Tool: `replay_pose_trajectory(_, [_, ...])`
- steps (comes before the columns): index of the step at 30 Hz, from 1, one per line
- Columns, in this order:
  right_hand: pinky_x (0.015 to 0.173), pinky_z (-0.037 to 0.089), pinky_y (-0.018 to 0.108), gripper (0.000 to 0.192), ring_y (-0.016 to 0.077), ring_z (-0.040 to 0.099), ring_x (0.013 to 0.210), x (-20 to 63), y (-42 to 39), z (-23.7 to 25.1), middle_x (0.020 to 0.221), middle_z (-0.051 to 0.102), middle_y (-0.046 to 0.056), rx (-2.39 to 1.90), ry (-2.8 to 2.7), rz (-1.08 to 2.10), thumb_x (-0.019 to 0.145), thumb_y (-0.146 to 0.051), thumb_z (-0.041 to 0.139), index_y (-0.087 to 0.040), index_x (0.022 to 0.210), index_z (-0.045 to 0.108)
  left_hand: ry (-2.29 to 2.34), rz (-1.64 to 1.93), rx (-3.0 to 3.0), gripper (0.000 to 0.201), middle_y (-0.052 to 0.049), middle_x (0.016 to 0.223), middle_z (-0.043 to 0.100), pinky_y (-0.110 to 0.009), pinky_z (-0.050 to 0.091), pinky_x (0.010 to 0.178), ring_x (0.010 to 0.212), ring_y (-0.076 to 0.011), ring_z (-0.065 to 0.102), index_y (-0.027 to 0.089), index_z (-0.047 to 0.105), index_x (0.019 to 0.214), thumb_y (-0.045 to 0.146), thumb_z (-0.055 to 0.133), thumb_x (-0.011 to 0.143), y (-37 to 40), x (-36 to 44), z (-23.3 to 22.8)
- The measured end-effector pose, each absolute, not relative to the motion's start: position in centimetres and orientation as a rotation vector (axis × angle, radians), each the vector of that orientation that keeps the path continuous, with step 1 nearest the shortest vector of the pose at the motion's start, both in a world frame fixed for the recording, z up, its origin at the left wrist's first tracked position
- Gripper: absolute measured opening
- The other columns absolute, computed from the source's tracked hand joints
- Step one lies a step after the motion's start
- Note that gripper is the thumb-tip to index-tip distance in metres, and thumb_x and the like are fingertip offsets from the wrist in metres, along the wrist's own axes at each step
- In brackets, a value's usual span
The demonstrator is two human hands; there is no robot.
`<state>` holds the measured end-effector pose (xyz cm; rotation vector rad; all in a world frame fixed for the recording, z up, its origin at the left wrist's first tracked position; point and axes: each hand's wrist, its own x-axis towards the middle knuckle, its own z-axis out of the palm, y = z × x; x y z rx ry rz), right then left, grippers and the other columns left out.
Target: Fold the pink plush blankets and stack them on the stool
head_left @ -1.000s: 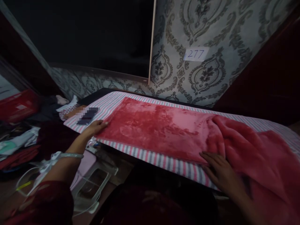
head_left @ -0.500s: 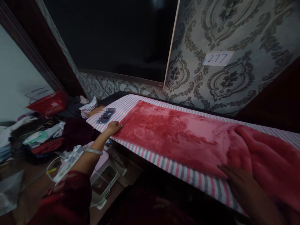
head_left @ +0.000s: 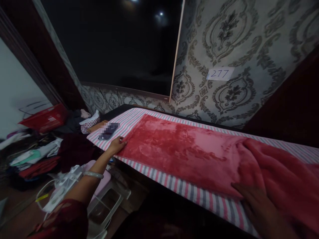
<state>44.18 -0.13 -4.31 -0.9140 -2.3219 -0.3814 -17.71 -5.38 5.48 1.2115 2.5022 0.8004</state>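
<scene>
— "Seen nearest?"
— "Showing a right hand (head_left: pixel 255 203), fingers mostly extended over the near edge of a red blanket (head_left: pixel 174 152); impossible to tell whether gripping"
— "Blanket's position?"
— "Laid flat along a striped cover (head_left: pixel 129 121), bunched at right"
— "Farther along?"
— "Showing a left hand (head_left: pixel 116 146), fingers partly curled at the blanket's left edge, grip unclear; near a dark phone (head_left: pixel 112 130)"
— "Behind?"
— "Showing patterned wallpaper (head_left: pixel 239 30), with paper (head_left: pixel 220 73) marked '277', beside a large dark screen (head_left: pixel 119 49)"

Red-and-pink plush blanket (head_left: pixel 174 149), flat at 1 end, bunched in folds at the other, atop striped cloth (head_left: pixel 126 124)
</scene>
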Motion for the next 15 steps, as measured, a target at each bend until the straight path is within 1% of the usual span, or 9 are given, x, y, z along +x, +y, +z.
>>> replay_pose_trajectory(2, [0.081,0.056,0.042,0.036,0.0276,0.07,0.096,44.2,0.0,-4.3,0.108,0.074,0.008,-0.957,-2.312,-0.432,0.092,-0.023,0.042,-0.022,0.117,0.068,2.485,0.806,1.2,0.033,-0.01,0.088,0.071,-0.033,0.05,0.077,0.095,-0.0296,0.068,0.019,0.064,0.092,0.045,0.066,0.07,-5.4,-18.0,5.6])
replay_pose_trajectory(4, [0.081,0.056,0.044,0.037,0.0299,0.069,0.1,44.3,0.0,-4.3,0.111,0.074,0.009,-1.014,-2.306,-0.478,0.09,-0.022,0.043,-0.023,0.115,0.069,2.469,0.81,1.185,0.033,-0.011,0.089,0.072,-0.035,0.051,0.079,0.099,-0.0324,0.067,0.02,0.064,0.085,0.048,0.067,0.068,-5.3,-18.3,5.6])
replay_pose_trajectory(7, [0.08,0.056,0.046,0.039,0.0322,0.068,0.103,44.4,0.1,-4.1,0.112,0.074,0.009,-1.039,-2.321,-0.523,0.087,-0.019,0.044,-0.022,0.113,0.072,2.451,0.83,1.159,0.027,-0.011,0.086,0.071,-0.037,0.051,0.081,0.099,-0.0343,0.067,0.022,0.061,0.078,0.045,0.068,0.065,-5.1,-18.4,5.5])
replay_pose_trajectory(11, [0.082,0.055,0.042,0.037,0.0285,0.07,0.097,44.6,0.3,-3.8,0.108,0.075,0.009,-0.941,-2.324,-0.533,0.086,-0.017,0.045,-0.02,0.111,0.073,2.407,0.897,1.125,0.022,-0.009,0.081,0.069,-0.038,0.051,0.083,0.097,-0.0337,0.068,0.023,0.057,0.074,0.038,0.067,0.063,-5.0,-18.1,5.9])
replay_pose_trajectory(15, [0.082,0.056,0.038,0.039,0.0252,0.07,0.096,44.8,0.6,-3.6,0.106,0.076,0.006,-0.967,-2.312,-0.514,0.084,-0.016,0.046,-0.022,0.11,0.074,2.322,1.001,1.04,0.026,-0.008,0.083,0.07,-0.038,0.053,0.086,0.102,-0.033,0.067,0.021,0.058,0.081,0.038,0.07,0.065,-5.5,-17.9,6.7])
